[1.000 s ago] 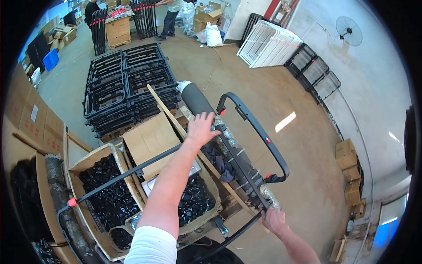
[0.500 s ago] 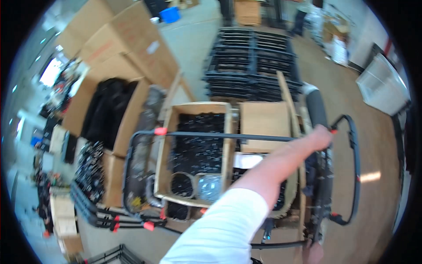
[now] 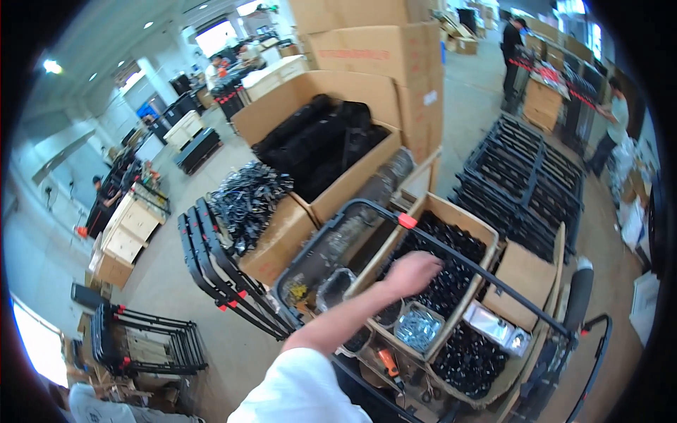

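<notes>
Reaching my left hand over the box of black parts for a pick; fingers curled, prob. empty, can't tell w/ blur.

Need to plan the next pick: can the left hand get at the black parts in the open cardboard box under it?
Probably yes. The left hand hovers right above the black parts in the open cardboard box; only the black frame bar crosses beside it, leaving room to dip in.
</notes>
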Demonstrator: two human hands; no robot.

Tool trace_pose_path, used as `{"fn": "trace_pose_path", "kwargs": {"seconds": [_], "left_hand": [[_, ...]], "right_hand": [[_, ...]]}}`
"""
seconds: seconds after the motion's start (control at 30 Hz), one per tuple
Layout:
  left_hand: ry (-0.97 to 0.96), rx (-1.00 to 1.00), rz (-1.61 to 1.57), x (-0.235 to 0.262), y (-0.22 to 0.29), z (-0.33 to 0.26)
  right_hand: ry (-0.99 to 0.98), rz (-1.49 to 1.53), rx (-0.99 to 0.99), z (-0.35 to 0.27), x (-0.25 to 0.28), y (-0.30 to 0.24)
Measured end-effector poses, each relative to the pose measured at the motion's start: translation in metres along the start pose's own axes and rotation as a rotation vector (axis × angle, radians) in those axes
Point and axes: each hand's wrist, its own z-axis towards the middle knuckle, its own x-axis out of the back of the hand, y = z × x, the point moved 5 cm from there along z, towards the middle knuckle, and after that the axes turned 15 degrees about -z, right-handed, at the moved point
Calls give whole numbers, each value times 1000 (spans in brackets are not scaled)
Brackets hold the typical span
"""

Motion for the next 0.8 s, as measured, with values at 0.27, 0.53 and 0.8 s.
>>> {"fn": "trace_pose_path", "kwargs": {"seconds": [0.27,0.53,0.8], "left_hand": [[1022,598,182,435,-199,-140],[857,1279,383,600,-321,-193],[1002,1009,251,652,-275,-195]], "right_hand": [[-16,-199,-34,-27,10,-12],[249,99,16,-109,7,-128],[352,79,465,-287,136,-276]]}}
